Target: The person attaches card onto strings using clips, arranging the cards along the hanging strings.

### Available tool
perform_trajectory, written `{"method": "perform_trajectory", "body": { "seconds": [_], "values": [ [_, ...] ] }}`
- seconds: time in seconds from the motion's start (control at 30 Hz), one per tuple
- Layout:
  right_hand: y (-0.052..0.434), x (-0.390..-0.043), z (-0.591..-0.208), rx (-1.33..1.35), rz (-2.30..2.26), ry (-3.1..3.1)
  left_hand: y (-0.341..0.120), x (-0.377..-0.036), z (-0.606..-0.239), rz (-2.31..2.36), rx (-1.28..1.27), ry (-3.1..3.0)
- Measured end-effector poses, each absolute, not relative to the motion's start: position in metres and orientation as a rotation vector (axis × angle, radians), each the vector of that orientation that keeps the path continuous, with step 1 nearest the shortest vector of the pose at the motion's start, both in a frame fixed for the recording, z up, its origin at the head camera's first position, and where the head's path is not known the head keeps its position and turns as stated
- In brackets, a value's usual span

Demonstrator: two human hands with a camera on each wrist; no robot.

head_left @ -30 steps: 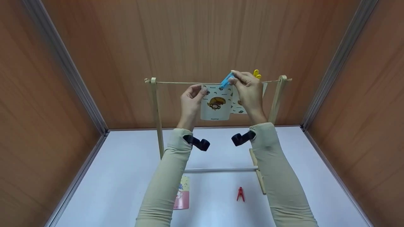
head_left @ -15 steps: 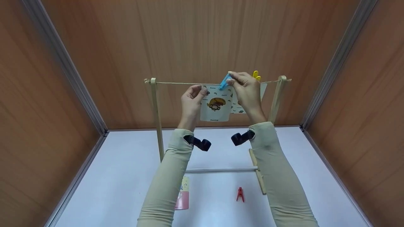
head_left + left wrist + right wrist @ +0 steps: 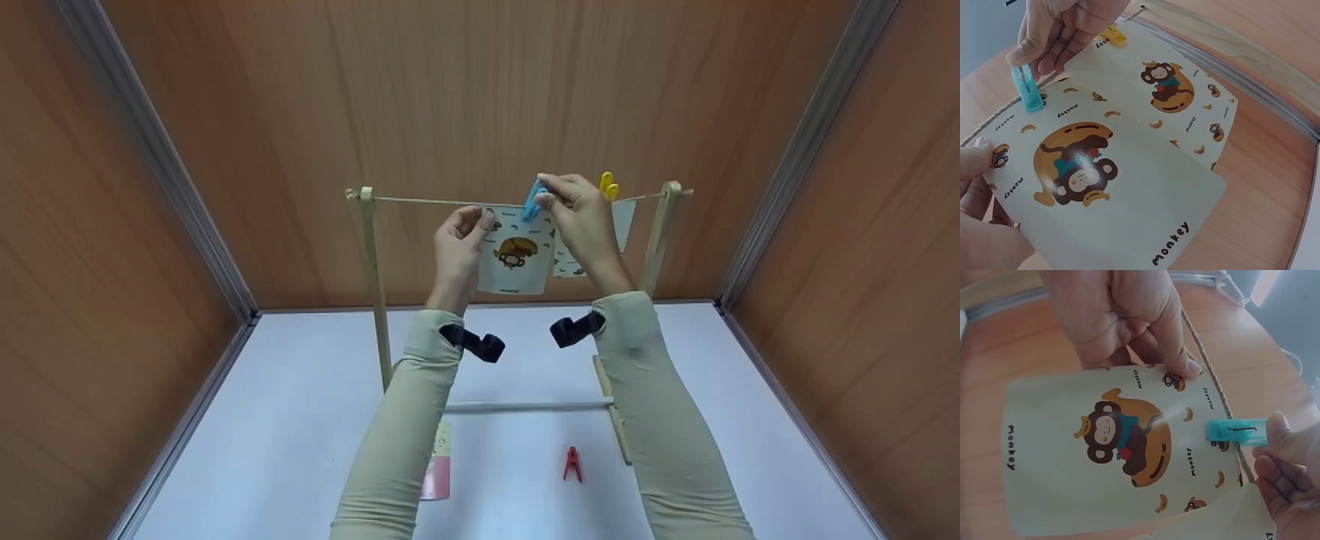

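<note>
my right hand [image 3: 581,217] pinches the peg [image 3: 534,199] on the string [image 3: 427,200]; left hand [image 3: 461,240] pinches the card [image 3: 517,259] just left.

A string [image 3: 435,200] runs between the two posts of a wooden rack [image 3: 373,285] standing on the table [image 3: 285,420]. Two monkey cards hang from it, the front card [image 3: 515,251] left of and overlapping the rear card [image 3: 622,225]. A clothespin [image 3: 572,463] and another card [image 3: 437,469] lie on the table before the rack.
</note>
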State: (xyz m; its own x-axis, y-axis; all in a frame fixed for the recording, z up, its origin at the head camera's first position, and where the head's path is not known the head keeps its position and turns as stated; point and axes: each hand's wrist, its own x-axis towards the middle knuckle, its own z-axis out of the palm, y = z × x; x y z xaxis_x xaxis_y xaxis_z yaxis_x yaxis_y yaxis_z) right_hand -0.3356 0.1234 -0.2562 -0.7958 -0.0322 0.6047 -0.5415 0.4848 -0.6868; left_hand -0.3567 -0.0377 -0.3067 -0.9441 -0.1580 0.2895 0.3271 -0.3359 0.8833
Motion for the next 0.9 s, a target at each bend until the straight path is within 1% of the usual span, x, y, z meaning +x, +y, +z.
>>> {"method": "perform_trajectory", "body": {
  "seconds": [0.63,0.9],
  "values": [
    [0.1199,-0.3364,-0.2586,0.480,1.284,-2.278,-0.0447,-0.3564,-0.3108,-2.288,-0.262,-1.664],
    [0.1190,-0.3350,-0.2611,0.495,1.256,-2.223,-0.0457,-0.3567,-0.3103,-2.345,-0.307,-1.598]
  ]
}}
